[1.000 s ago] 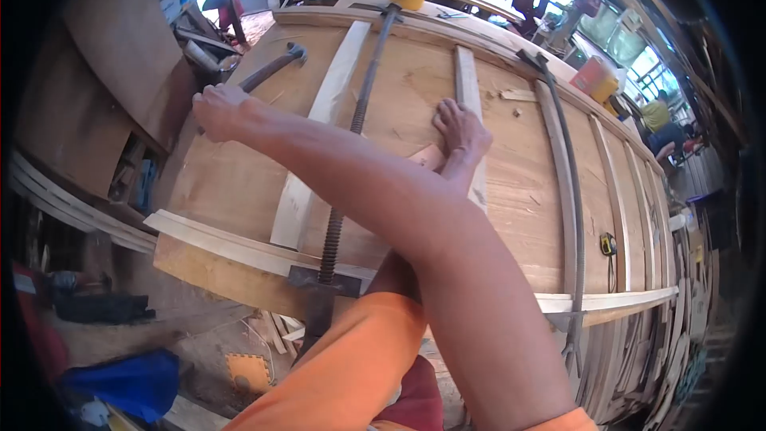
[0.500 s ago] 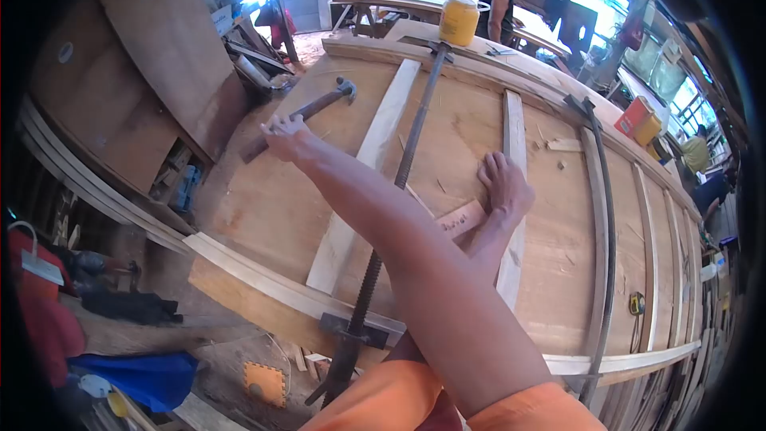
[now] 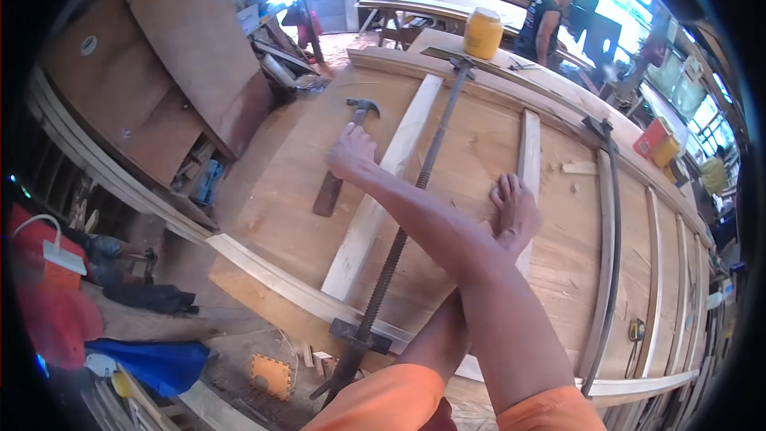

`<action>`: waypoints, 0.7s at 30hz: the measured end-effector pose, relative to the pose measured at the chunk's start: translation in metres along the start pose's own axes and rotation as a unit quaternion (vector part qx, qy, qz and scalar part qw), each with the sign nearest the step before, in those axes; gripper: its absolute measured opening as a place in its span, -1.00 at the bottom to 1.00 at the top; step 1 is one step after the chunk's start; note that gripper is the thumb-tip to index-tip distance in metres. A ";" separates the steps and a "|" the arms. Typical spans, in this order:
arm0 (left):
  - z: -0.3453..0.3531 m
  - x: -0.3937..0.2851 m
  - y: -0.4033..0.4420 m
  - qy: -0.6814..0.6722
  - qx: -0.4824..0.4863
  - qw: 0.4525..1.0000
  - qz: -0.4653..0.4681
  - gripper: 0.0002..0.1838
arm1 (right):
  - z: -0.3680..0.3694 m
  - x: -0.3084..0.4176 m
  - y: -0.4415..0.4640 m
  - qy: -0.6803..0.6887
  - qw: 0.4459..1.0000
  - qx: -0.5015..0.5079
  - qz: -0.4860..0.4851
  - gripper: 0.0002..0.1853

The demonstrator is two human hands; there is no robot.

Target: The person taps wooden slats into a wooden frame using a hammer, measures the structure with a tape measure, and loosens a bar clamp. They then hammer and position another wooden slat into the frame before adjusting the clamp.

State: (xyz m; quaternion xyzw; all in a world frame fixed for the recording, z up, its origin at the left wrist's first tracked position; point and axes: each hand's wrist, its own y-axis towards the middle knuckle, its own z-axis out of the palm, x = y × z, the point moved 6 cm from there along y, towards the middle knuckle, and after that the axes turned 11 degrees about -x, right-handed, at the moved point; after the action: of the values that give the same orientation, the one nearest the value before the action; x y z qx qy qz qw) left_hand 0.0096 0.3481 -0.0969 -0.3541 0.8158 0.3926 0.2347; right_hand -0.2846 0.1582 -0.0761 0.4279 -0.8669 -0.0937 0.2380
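Observation:
My arms are crossed, the right one over the left. My right hand (image 3: 351, 152) is closed around the wooden handle of a claw hammer (image 3: 326, 195), its metal head pointing away from me, above the plywood panel at left. My left hand (image 3: 516, 211) is closed, fingers bent, on a pale wooden slat (image 3: 529, 144) that crosses the panel. A small piece of wood shows partly beside that wrist; the rest is hidden. Between my hands a long threaded bar clamp (image 3: 431, 156) spans the wooden frame (image 3: 271, 275).
A second bar clamp (image 3: 613, 231) crosses the frame at right, near a tape measure (image 3: 635, 330). A yellow tub (image 3: 483, 33) stands at the far edge. Another person (image 3: 542, 24) stands beyond it. Plywood boards (image 3: 187, 40) lean at left. A blue cloth (image 3: 155, 363) lies at lower left.
My right hand has moved with the hammer towards the nearby slat, and the hammer has turned more upright in view. My left hand stays at its slat. The whole view has shifted slightly.

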 end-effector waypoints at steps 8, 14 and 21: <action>0.000 -0.007 0.002 -0.020 0.049 0.999 0.004 -0.33 | 0.032 -0.031 0.058 0.376 0.910 0.148 0.097 -0.64; 0.016 0.014 -0.031 -0.127 0.071 0.989 0.004 -0.19 | -0.176 -0.096 0.052 0.523 0.830 0.152 -0.117 -0.74; 0.018 -0.005 -0.001 0.058 0.118 0.991 0.015 -0.02 | -0.379 -0.325 0.019 0.313 0.948 -0.009 -0.048 -0.57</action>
State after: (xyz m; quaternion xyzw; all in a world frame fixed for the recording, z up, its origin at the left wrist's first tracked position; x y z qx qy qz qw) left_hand 0.0154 0.3641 -0.1038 -0.3339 0.8738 0.2760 0.2208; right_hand 0.0581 0.4408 0.1516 0.4746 -0.7264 0.0261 0.4965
